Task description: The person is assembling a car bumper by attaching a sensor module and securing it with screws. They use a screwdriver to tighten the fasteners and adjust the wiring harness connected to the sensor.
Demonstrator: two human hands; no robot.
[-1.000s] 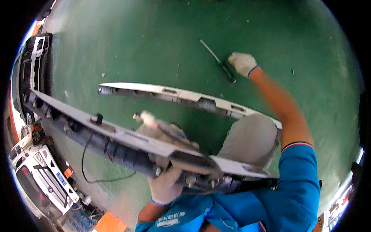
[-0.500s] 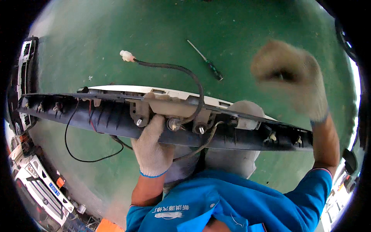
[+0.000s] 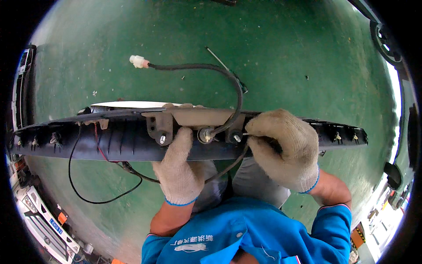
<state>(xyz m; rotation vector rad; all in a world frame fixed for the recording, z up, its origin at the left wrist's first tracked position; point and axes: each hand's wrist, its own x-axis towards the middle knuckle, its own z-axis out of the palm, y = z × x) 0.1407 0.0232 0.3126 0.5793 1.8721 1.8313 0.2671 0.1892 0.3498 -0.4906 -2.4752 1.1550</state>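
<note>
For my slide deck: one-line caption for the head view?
Gloved left hand steadies a long black trim panel; right hand works a tool.

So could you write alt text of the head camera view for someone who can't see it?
Two gloved hands work on a long dark car trim panel held across the person's lap: the left hand steadies it from below, and the right hand grips a slim tool at a bolt. A black cable with a white plug loops up over the green floor.
</note>
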